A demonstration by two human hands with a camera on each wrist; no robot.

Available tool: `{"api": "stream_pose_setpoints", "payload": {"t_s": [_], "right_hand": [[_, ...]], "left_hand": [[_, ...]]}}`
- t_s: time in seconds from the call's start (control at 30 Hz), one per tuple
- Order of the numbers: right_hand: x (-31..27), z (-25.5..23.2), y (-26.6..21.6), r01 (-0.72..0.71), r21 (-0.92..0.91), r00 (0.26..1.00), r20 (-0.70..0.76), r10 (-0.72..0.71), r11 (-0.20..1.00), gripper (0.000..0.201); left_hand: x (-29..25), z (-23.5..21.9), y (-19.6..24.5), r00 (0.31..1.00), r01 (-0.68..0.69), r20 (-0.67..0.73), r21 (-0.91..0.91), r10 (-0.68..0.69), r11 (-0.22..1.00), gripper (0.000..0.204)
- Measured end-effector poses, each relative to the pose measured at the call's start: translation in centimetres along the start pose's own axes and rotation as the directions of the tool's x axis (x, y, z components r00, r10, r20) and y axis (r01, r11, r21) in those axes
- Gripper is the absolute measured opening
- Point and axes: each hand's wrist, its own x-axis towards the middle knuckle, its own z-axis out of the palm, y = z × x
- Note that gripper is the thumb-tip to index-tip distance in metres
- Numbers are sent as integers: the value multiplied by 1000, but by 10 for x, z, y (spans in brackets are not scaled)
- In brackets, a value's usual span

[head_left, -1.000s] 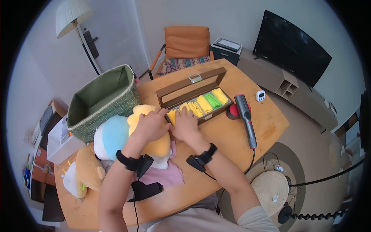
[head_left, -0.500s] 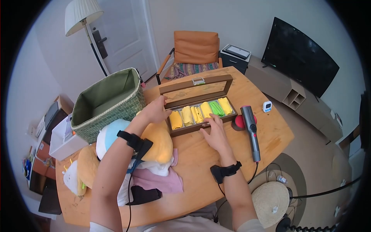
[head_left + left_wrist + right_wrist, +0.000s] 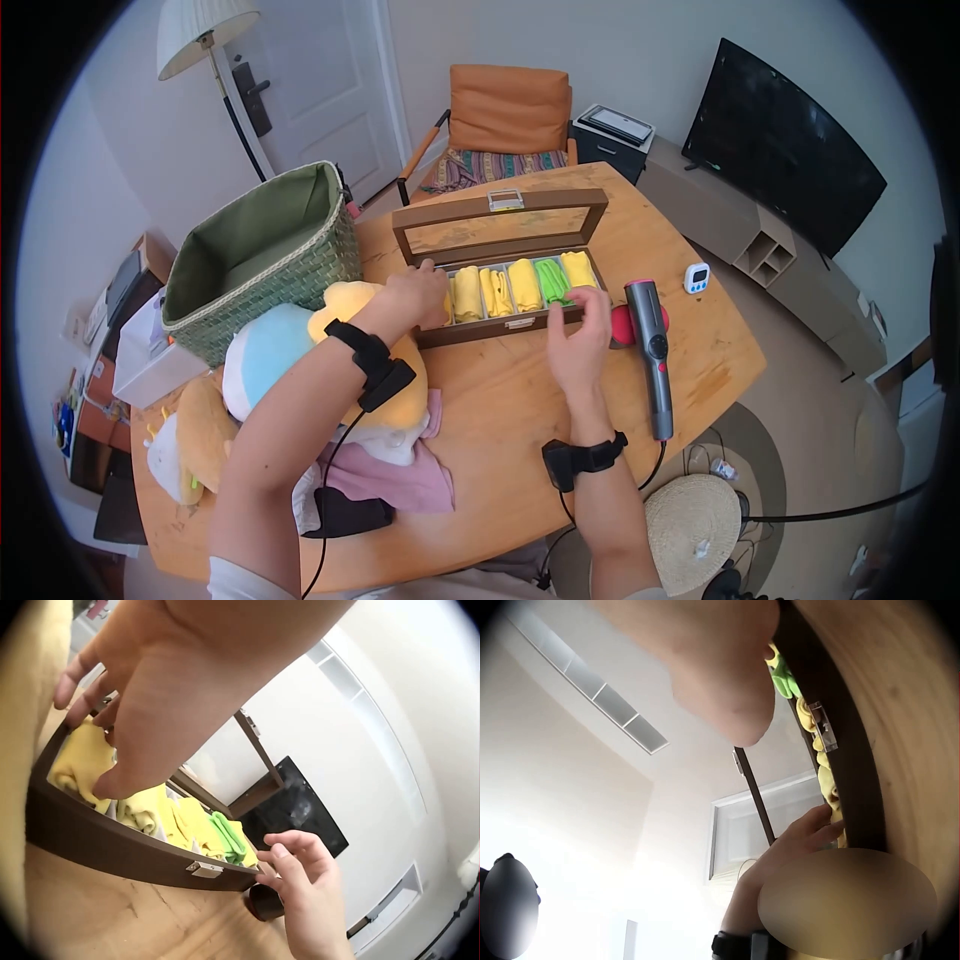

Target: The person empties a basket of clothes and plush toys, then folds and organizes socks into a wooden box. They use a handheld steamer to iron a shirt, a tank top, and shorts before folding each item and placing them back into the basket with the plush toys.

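Observation:
A brown display box (image 3: 465,333) stands on the table, its windowed lid (image 3: 545,200) raised. Inside, folded yellow cloths (image 3: 467,295) and one green cloth (image 3: 552,283) stand in a row. My left hand (image 3: 415,293) is over the box's left end. In the left wrist view its thumb rests by the front of the end yellow cloth (image 3: 82,759), and its fingers reach over the far side. My right hand (image 3: 580,345) hovers by the front right edge, near the green cloth, its fingers loosely bent and holding nothing.
Left of the box are a green woven basket (image 3: 335,255), a blue-and-white plush (image 3: 265,355) and a yellow plush (image 3: 408,375). Pink cloth (image 3: 405,480) and black cloth (image 3: 355,514) lie in front. A grey corded appliance (image 3: 655,350) and a small timer (image 3: 697,278) are to the right.
Both hands were together at the box's left end. The right hand has moved right along the front edge and lifted slightly; the left hand has come down onto the end cloth.

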Motion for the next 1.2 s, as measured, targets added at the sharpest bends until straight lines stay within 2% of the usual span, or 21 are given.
{"api": "stream_pose_setpoints", "payload": {"t_s": [0.03, 0.1, 0.13, 0.23, 0.27, 0.37, 0.5, 0.6, 0.7, 0.77, 0.8, 0.87, 0.9, 0.97, 1.0, 1.03, 1.07, 1.1, 1.13, 1.17, 1.2], "right_hand": [[1, -1, 3, -2, -2, 1000, -1, 2, 1000, 25], [3, -2, 12, -143, 21, 956, -257, 144, 989, 30], [4, -6, 16, -262, 81, 923, -272, 274, 962, 33], [9, -10, 25, -289, 232, 881, -314, 353, 929, 31], [9, -12, 25, -289, 160, 897, -298, 326, 944, 30], [11, -14, 32, -298, 140, 896, -299, 328, 944, 29], [11, -13, 39, -244, 125, 893, -357, 273, 962, 27], [14, -17, 35, -269, 131, 885, -359, 298, 954, 24], [9, -9, 19, -184, 150, 945, -243, 217, 971, 18], [1, -2, 15, -185, 278, 982, 83, 168, 943, 14], [-2, 1, 13, -187, 279, 982, 87, 169, 942, 14], [-6, 4, 12, -331, 359, 903, 390, 183, 873, 11], [-8, 6, 12, -334, 359, 901, 393, 184, 871, 11], [-11, 9, 9, -447, 389, 797, 583, 160, 806, 17], [-12, 8, 6, -448, 391, 796, 584, 160, 804, 17], [-12, 5, -8, -543, 376, 721, 667, 187, 751, 29], [-12, 5, -16, -630, 350, 638, 742, 205, 693, 42], [-17, 7, -16, -632, 351, 637, 744, 204, 691, 42], [-23, 10, -16, -620, 395, 627, 768, 126, 678, 54], [-27, 13, -16, -609, 439, 617, 786, 47, 661, 67], [-26, 11, -15, -680, 420, 522, 853, -5, 601, 81]], "left_hand": [[1, 1, 0, 1000, 15, 15, -13, -15, 1000, 63], [1, 4, -1, 1000, 7, 7, -12, -7, 1000, 63], [0, 4, -2, 1000, 2, -5, -10, -2, 1000, 63], [-5, 8, -1, 997, -11, -74, 6, 11, 1000, 62], [-4, 10, -3, 997, -11, -73, 6, 11, 1000, 62], [8, 24, -9, 993, -81, -92, -14, 80, 997, 61], [4, 22, -3, 994, -7, -109, -42, 3, 999, 69], [-3, 13, -1, 993, 12, -119, -69, -20, 998, 74], [-4, 8, 0, 992, 32, -115, -77, -41, 997, 70], [-11, 4, 1, 994, 58, -87, -68, -64, 996, 67], [-15, 2, 1, 985, 71, -152, -90, -84, 993, 56], [-24, -7, -1, 971, 84, -214, -113, -107, 990, 47], [-28, -13, -4, 963, 57, -250, -173, -99, 983, 43], [-41, -20, -8, 955, 30, -281, -230, -96, 973, 40], [-50, -22, -11, 975, -132, -220, -449, 34, 884, 37], [-60, -25, -13, 966, -258, -192, -645, 174, 719, 33], [-74, -27, -8, 960, -278, -188, -748, 209, 602, 25], [-79, -20, -8, 960, -275, -186, -748, 207, 603, 25], [-83, -13, -9, 882, -456, -339, -788, 327, 414, 27], [-86, -8, -10, 768, -603, -498, -774, 403, 193, 31], [-92, -4, -14, 766, -575, -467, -805, 441, 146, 40]]}}
